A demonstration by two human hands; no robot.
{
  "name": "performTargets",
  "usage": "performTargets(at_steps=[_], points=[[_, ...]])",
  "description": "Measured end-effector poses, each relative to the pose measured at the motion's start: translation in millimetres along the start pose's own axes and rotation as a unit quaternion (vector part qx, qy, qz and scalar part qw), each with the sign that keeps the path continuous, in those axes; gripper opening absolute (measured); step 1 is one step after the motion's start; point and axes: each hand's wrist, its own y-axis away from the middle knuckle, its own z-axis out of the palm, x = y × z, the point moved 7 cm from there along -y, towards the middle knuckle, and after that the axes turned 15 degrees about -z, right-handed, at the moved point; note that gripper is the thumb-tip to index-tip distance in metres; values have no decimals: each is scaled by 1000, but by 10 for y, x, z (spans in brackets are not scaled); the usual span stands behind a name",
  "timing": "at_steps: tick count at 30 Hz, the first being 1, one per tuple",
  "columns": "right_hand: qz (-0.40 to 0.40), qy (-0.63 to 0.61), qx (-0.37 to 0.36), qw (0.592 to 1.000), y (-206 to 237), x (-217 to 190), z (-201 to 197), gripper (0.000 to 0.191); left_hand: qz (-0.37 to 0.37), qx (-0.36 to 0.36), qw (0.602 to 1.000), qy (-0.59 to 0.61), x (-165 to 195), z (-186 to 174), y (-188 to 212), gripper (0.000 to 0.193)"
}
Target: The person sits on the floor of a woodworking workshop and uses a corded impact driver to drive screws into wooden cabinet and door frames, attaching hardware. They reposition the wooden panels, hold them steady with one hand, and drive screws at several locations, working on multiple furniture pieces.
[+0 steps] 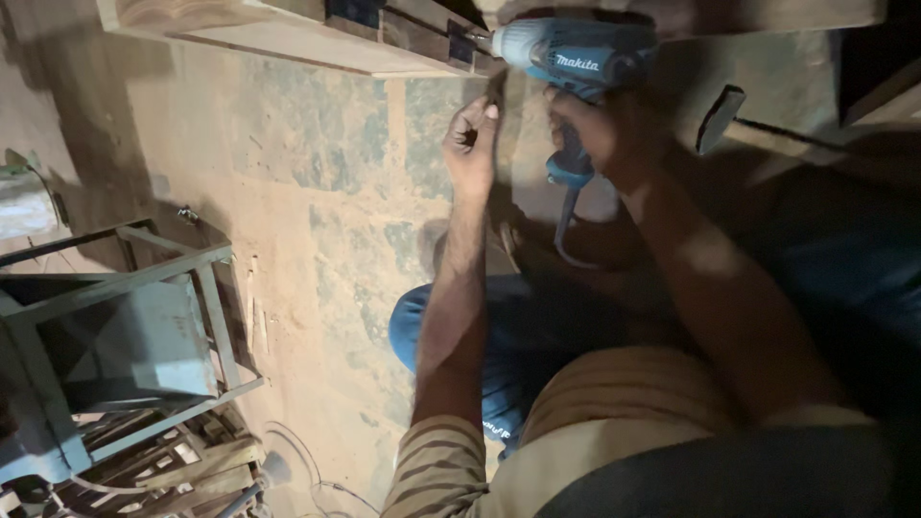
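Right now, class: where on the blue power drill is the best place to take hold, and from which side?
Take the blue power drill by its handle, coming from below. The handle hangs down from the body, where the right hand wraps it, and the nose points left at the wooden frame, so that end stays clear.

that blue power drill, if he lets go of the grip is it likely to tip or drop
Probably yes: the blue drill is held sideways against the wooden piece, with only the right hand on its grip. Its bulky body suggests top-heaviness. The cord hanging below looks floppy and might tug. The left hand is off it.
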Motion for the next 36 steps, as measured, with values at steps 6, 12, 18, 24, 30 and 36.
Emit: performTargets(at_steps=[6,12,18,24,30,36], points=[[31,-50,7,998,-111,432,-79,12,26,24,999,14,103,61,-12,31],[47,-91,14,995,-83,721,-209,15,-57,-30,970,236,124,298,-147,37],[78,-25,60,995,-44,491,-199,20,-206,-28,872,443,232,645,-254,48],[2,50,22,998,-34,-13,-77,23,-178,-86,799,569,590,866,-453,39],[72,-38,58,995,-53,130,-52,19,-160,-81,692,699,709,1019,-646,33],[185,-164,89,965,212,373,-150,18,-264,-26,767,584,484,934,-384,30]])
